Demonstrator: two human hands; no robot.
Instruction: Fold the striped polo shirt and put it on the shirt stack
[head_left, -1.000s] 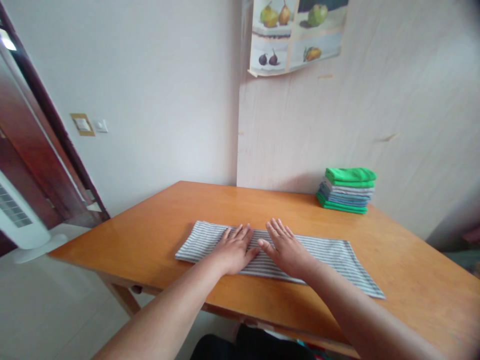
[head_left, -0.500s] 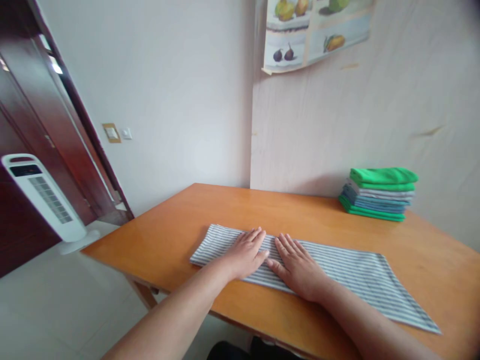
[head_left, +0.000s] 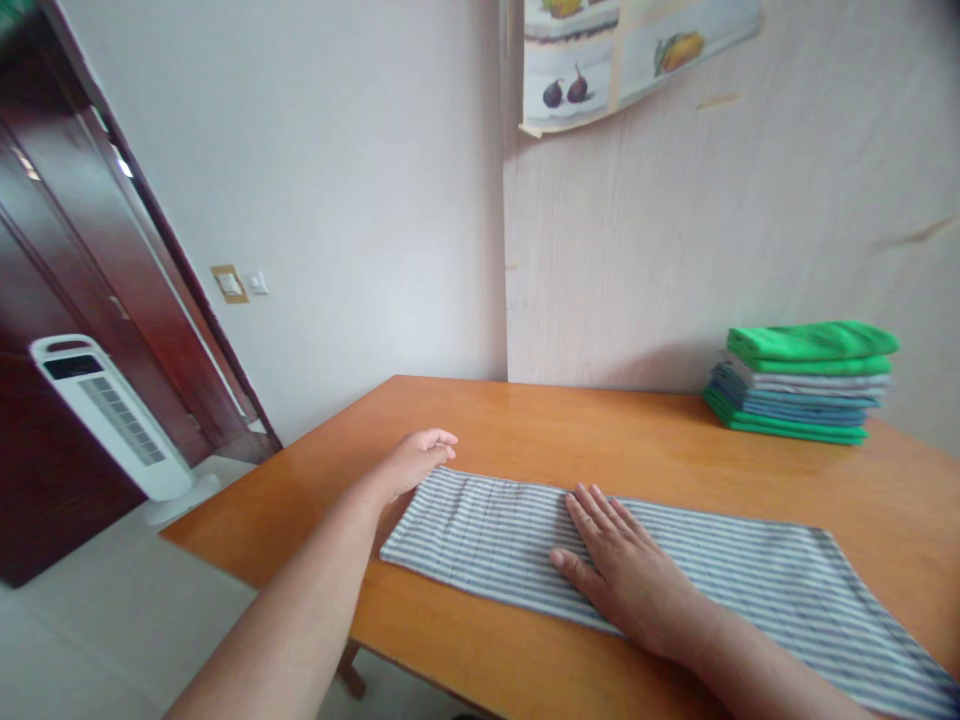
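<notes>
pressing the striped cloth (head_left: 675, 560) flat, right hand (head_left: 626, 570); left hand (head_left: 416, 462) at its left edge.

Nothing here can be read — no word, number or brand shows clearly. The poster (head_left: 592, 70) on the wall carries only pictures of fruit, with no caption in view. The dark panel at the top of the white fan (head_left: 112, 415) is too small and blurred to make out. The striped cloth (head_left: 487, 530) on the table shows stripes alone — no tag or print on the side that faces up.
</notes>
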